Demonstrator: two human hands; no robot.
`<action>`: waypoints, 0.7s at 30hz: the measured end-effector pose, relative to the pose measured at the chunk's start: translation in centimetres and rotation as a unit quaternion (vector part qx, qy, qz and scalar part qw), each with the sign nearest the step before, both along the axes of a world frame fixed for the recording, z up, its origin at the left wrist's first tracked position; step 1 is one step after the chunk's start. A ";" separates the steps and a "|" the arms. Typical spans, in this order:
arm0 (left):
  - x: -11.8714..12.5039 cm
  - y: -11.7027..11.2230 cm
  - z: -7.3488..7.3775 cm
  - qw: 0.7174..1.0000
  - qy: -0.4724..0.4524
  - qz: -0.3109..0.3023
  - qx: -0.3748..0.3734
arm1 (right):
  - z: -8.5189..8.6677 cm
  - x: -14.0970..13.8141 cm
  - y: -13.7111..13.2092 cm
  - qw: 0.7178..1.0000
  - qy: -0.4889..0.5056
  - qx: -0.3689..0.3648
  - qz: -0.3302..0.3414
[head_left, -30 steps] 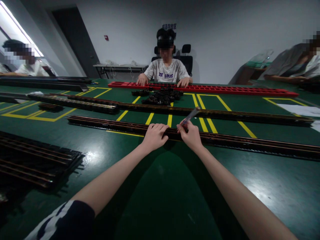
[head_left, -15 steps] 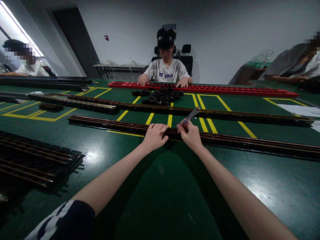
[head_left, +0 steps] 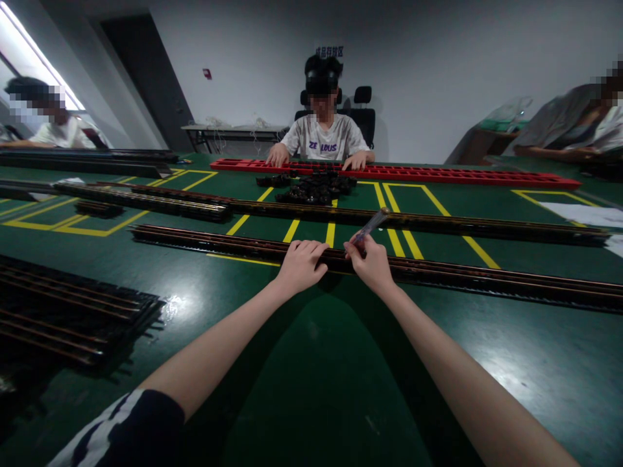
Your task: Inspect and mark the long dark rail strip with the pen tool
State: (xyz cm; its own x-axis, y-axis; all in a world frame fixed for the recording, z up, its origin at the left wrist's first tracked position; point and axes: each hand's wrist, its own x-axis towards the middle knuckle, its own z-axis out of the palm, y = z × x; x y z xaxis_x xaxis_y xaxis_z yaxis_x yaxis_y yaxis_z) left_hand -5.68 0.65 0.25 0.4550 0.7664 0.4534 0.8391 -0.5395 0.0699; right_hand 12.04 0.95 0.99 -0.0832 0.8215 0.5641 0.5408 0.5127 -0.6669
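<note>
A long dark strip [head_left: 467,275] with copper-coloured lines along it lies crosswise in front of me. My left hand [head_left: 302,266] is closed over this strip, fingers bent across its far edge and thumb on the near side. Just to the right, my right hand [head_left: 372,263] grips a slim tool with a clear handle [head_left: 370,226]. Its handle slants up and away to the right, with a tan end. The tool's lower tip is hidden by my fingers, close above the strip.
Beyond lies another long dark strip [head_left: 418,220]. Small black parts [head_left: 316,188] are heaped before a red slotted rail [head_left: 467,174], where a co-worker's hands [head_left: 357,160] rest. Stacked dark strips [head_left: 73,311] lie at near left. Yellow tape [head_left: 481,253] marks the green table [head_left: 311,389].
</note>
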 end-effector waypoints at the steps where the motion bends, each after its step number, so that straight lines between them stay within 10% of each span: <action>1: 0.0 0.0 0.0 1.000 -0.001 0.000 0.000 | 0.0 0.0 0.0 1.000 -0.001 0.000 0.000; 21: 0.0 0.0 0.1 1.000 -0.002 0.001 -0.005 | 0.1 0.0 0.0 1.000 -0.002 -0.006 -0.006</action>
